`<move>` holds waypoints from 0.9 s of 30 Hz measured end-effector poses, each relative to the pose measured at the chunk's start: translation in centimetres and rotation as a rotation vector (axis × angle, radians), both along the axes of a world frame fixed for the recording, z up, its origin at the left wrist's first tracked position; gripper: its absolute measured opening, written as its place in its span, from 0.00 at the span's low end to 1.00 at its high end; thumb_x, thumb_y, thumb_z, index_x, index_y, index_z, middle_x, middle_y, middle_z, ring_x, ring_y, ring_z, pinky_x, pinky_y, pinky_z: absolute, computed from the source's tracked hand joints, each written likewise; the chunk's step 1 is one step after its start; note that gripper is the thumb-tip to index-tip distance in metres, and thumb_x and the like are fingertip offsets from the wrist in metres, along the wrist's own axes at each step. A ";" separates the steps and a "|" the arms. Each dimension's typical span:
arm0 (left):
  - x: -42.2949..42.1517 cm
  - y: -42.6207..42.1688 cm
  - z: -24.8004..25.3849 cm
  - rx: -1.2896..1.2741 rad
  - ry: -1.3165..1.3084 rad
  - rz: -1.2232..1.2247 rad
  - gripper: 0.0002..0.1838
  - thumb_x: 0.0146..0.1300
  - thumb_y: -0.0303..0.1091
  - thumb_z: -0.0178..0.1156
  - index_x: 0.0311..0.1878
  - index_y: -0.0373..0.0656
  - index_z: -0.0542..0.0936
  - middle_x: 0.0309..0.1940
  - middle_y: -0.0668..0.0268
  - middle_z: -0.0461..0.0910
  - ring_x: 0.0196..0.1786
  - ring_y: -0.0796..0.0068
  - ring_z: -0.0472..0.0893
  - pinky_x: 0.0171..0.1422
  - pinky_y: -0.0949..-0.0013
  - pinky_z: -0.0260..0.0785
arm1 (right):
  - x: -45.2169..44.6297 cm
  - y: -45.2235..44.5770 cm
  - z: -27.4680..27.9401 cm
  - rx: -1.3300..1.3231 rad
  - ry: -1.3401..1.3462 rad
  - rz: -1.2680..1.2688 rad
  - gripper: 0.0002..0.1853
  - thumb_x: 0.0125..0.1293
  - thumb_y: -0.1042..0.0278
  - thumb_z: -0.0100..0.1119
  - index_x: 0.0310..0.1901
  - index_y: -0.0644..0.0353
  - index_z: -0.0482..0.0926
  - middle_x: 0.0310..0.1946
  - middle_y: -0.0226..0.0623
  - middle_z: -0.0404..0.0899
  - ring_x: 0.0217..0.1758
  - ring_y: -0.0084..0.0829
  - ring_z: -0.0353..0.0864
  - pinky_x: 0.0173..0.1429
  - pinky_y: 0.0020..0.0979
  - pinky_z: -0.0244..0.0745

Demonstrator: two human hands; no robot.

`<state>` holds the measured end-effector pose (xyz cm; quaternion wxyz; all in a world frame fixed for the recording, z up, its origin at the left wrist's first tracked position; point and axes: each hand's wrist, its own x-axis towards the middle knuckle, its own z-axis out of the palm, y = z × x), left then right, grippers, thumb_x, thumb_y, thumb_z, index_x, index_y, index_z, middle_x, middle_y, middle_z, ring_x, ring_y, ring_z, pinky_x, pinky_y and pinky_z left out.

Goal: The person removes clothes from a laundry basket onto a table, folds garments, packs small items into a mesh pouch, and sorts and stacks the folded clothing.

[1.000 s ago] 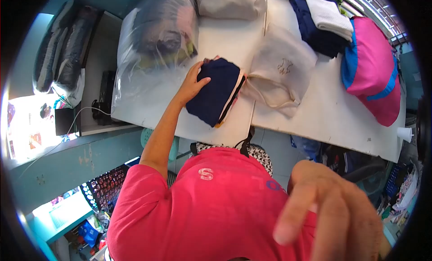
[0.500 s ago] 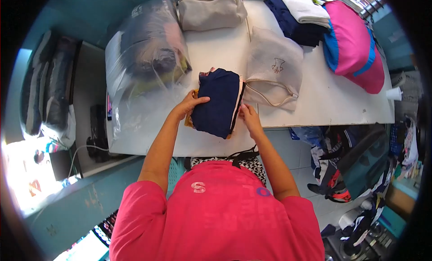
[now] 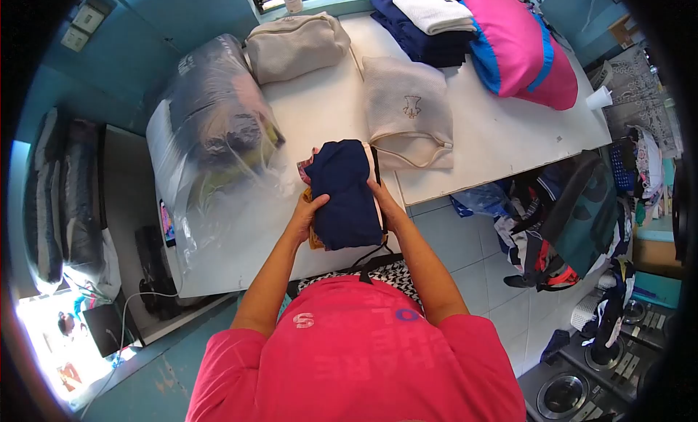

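Observation:
Between my two hands is a stack of folded clothes [image 3: 343, 196], navy on top, with patterned and mustard cloth showing at its left side and a pale strip along its right. My left hand [image 3: 308, 217] grips the left side, thumb over the navy cloth. On the opposite side my right hand [image 3: 385, 206] is closed on the right edge; some of its fingers are hidden. Just beyond the stack, a white mesh laundry bag [image 3: 408, 105] with a small brown emblem lies flat, its zipped mouth gaping toward me.
A clear plastic bag of clothes [image 3: 218, 124] fills the left of the white table [image 3: 320, 102]. Behind stand a stuffed mesh bag [image 3: 298, 47], folded navy clothes with a white towel [image 3: 432, 13] and a pink-and-blue bag [image 3: 520, 51]. Clothes [image 3: 560, 225] are heaped below the table's right side.
The stack has come nearer my body and turned more upright, with both hands on its sides. My right hand now wraps its right edge more fully. The camera view has shifted.

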<state>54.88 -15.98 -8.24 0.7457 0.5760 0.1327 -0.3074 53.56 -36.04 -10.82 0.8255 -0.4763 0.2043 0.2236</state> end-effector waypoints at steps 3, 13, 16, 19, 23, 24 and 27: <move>-0.8 0.2 -0.5 -0.040 0.016 0.049 0.36 0.48 0.43 0.66 0.59 0.39 0.64 0.50 0.61 0.73 0.51 0.69 0.74 0.55 0.67 0.67 | -0.5 -0.6 1.0 0.078 -0.033 0.069 0.43 0.54 0.45 0.59 0.65 0.55 0.49 0.61 0.43 0.57 0.61 0.36 0.62 0.60 0.38 0.62; 1.0 -4.0 2.3 -0.106 -0.028 0.296 0.35 0.50 0.43 0.65 0.59 0.37 0.64 0.53 0.59 0.71 0.54 0.68 0.72 0.58 0.66 0.64 | 6.5 -5.2 7.2 0.002 -0.213 0.373 0.43 0.51 0.51 0.64 0.64 0.60 0.53 0.57 0.45 0.64 0.56 0.36 0.68 0.57 0.33 0.67; 2.4 -5.9 2.8 -0.141 0.056 0.405 0.36 0.50 0.44 0.65 0.59 0.38 0.64 0.54 0.59 0.70 0.56 0.67 0.71 0.60 0.66 0.63 | 9.9 -6.5 8.3 -0.071 -0.164 0.441 0.44 0.52 0.52 0.64 0.64 0.63 0.52 0.56 0.49 0.64 0.56 0.37 0.69 0.56 0.33 0.67; 3.0 -7.1 2.8 -0.139 0.047 0.528 0.35 0.51 0.47 0.64 0.59 0.38 0.65 0.54 0.58 0.71 0.55 0.64 0.72 0.61 0.63 0.62 | 11.9 -6.8 9.2 -0.111 -0.156 0.518 0.45 0.51 0.51 0.64 0.64 0.64 0.50 0.56 0.52 0.64 0.55 0.38 0.69 0.55 0.33 0.69; 1.4 -6.4 3.2 -0.131 0.048 0.623 0.33 0.52 0.46 0.64 0.57 0.38 0.67 0.52 0.58 0.73 0.53 0.64 0.73 0.60 0.63 0.65 | 12.6 -6.1 8.7 0.051 -0.181 0.634 0.46 0.50 0.52 0.65 0.63 0.67 0.50 0.54 0.52 0.65 0.53 0.38 0.71 0.54 0.33 0.70; 0.7 -6.3 3.5 -0.121 0.054 0.661 0.33 0.52 0.46 0.64 0.58 0.38 0.66 0.52 0.58 0.73 0.53 0.64 0.74 0.59 0.63 0.66 | 12.5 -5.7 8.5 0.054 -0.162 0.665 0.46 0.50 0.50 0.65 0.63 0.65 0.51 0.55 0.50 0.64 0.55 0.37 0.69 0.56 0.34 0.68; -1.5 -6.5 3.7 -0.113 0.054 0.777 0.37 0.50 0.44 0.66 0.61 0.38 0.63 0.55 0.58 0.70 0.56 0.65 0.71 0.62 0.65 0.62 | 12.2 -4.8 9.3 0.093 -0.153 0.799 0.43 0.53 0.49 0.63 0.64 0.60 0.52 0.58 0.46 0.62 0.59 0.35 0.66 0.61 0.35 0.63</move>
